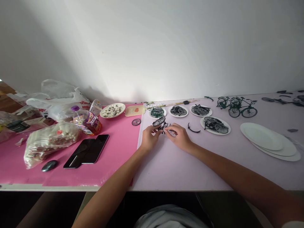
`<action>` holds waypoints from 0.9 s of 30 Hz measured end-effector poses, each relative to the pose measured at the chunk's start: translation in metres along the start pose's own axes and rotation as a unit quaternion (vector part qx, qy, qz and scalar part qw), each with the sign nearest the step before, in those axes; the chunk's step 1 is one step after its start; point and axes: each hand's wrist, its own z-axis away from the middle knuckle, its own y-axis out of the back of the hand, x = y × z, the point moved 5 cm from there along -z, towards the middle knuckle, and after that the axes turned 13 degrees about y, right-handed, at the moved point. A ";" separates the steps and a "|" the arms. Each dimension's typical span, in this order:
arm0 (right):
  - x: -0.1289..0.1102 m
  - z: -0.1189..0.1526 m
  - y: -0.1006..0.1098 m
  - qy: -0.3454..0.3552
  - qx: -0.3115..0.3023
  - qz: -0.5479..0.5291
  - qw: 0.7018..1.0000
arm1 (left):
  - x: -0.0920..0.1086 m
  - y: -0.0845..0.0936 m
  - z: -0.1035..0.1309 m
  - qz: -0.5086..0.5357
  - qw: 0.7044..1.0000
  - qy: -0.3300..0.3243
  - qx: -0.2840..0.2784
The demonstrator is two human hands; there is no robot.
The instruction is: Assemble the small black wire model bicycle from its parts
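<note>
My left hand (150, 136) is closed around a partly built dark model bicycle (162, 126), whose grey spoked wheel (159, 121) tilts above the fingers. Close against it, my right hand (177, 135) pinches at the frame; a thin pale sliver shows at its fingertips, too small to name. A loose wheel (136, 122) lies to the left on the pink cover. Right of my hands is a curved black part (194, 128). Behind them, plates hold green parts (157, 112), black wheels (178, 110) and more dark pieces (201, 110).
Assembled green model bicycles (242, 107) stand at the back right, behind stacked white plates (263, 136). A tape measure (186, 102) lies along the wall. To the left are two phones (86, 151), a computer mouse (49, 165), a drink bottle (87, 121) and plastic bags (59, 101).
</note>
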 end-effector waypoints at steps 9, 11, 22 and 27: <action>0.014 0.008 -0.004 -0.088 -0.054 -0.033 0.994 | -0.002 0.002 -0.002 0.000 1.000 0.011 0.011; 0.016 0.007 -0.006 -0.086 -0.058 -0.037 0.994 | -0.003 0.003 -0.003 -0.001 1.000 0.015 0.014; 0.014 0.004 -0.003 -0.075 -0.050 -0.044 0.995 | -0.004 0.005 -0.005 0.004 0.999 0.029 0.016; 0.019 0.005 -0.004 -0.106 -0.075 -0.025 0.991 | -0.004 0.004 -0.004 0.002 1.000 0.024 0.015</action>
